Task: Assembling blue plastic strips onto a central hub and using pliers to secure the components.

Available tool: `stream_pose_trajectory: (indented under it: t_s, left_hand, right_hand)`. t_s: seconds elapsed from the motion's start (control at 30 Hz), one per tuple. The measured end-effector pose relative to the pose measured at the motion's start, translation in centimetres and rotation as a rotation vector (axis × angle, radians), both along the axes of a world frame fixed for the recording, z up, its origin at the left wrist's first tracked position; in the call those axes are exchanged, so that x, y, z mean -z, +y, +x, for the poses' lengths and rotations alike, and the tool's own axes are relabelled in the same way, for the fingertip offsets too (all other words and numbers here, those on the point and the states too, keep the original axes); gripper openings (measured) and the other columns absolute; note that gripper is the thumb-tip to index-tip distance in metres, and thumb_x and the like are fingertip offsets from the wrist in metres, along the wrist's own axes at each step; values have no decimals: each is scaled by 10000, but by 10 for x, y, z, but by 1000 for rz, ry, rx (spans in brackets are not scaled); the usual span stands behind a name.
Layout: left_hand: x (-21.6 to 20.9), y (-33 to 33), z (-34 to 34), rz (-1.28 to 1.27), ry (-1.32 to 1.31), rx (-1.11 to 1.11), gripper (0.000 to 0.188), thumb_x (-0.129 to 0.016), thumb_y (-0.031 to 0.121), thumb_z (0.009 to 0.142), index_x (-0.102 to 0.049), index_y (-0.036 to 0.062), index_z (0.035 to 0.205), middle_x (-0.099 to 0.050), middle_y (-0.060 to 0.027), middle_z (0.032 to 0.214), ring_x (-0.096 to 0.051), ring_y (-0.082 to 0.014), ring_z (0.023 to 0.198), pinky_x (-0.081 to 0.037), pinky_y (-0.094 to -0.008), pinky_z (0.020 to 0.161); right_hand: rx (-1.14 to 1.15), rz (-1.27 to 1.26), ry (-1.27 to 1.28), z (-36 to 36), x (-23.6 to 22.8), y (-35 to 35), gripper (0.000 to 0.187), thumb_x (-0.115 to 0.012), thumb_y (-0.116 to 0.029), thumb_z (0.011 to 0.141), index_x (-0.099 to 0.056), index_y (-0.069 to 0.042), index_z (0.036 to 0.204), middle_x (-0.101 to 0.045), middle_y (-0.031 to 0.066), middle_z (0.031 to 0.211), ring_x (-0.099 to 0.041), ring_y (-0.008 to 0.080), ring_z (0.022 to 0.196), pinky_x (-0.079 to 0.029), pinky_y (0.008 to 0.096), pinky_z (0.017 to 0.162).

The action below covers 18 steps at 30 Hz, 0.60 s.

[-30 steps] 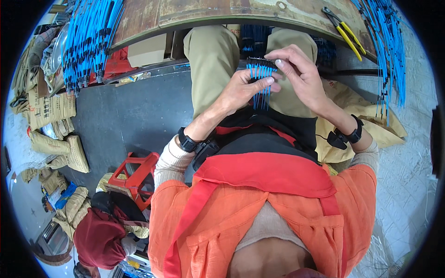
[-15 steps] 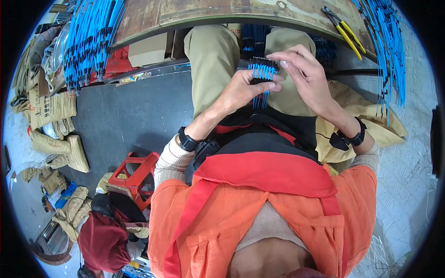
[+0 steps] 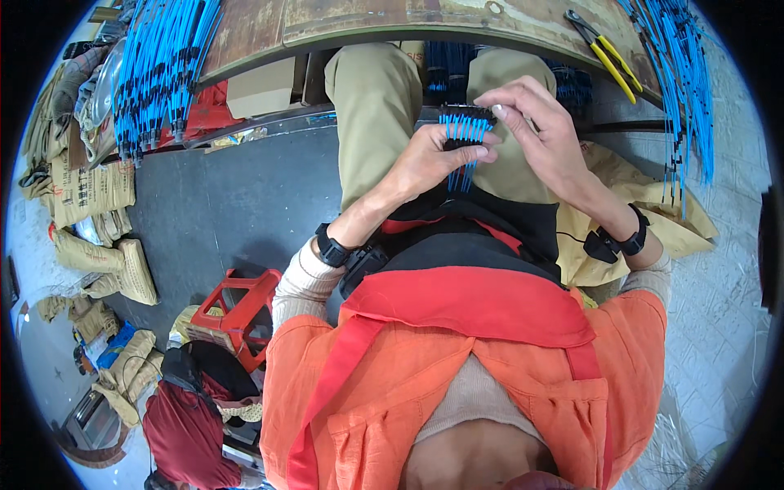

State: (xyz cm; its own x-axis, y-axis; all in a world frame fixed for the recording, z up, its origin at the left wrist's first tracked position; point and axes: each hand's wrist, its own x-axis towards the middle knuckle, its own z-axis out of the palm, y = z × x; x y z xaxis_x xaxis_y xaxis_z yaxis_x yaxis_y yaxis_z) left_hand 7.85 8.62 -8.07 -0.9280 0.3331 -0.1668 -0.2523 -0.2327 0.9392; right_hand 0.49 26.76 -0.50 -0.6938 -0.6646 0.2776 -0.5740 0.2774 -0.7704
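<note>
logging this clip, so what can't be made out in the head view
In the head view:
Part of the bundle of thin blue, black-ended strands: hidden by the left hand.
Whether the right hand pinches anything: too small to tell.
Upper ends of the long blue-and-black strands at left: cut off by the top edge.

The held strands point(image 3: 467, 131) are blue and black, the pliers' handles point(image 3: 611, 71) yellow, the shirt point(image 3: 625, 351) orange

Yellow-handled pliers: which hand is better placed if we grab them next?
Probably the right: the right hand is nearer the pliers, while the left hand grips the blue bundle.
</note>
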Motion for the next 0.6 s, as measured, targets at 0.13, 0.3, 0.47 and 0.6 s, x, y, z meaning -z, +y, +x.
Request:
stream_pose_trajectory:
  t_s: [0.13,0.3,0.47,0.6]
  left_hand:
    - [2,0,1,15,10,-14,253,-610,19,959,-654,-11,1207,-718,-102,1046,-685,-182,1018,-561,-308,909]
    - [1,-1,-1,19,-7,-6,252,-607,18,961,-655,-10,1206,-716,-103,1051,-685,-180,1016,-559,-305,912]
    - [3,0,-1,25,20,-8,250,-606,17,960,-660,-5,1204,-715,-104,1058,-684,-177,1016,-558,-304,914]
    - [2,0,-1,19,12,-15,252,-607,16,960,-660,-3,1205,-718,-102,1053,-681,-171,1016,-557,-304,915]
  right_hand:
    - [19,-14,-67,3,0,-3,178,-558,-15,950,-678,-33,1082,-584,98,927,-605,230,848,-482,331,751]
    - [55,26,66,4,-2,-2,183,-556,-8,947,-677,-37,1081,-579,100,922,-600,236,839,-474,328,743]
    - [31,-16,-29,-1,5,-3,170,-558,-10,946,-670,-28,1073,-576,97,921,-590,230,820,-473,329,736]
    - [21,-64,-110,0,8,-6,154,-567,-13,942,-658,-18,1066,-568,101,914,-582,236,801,-470,332,723]
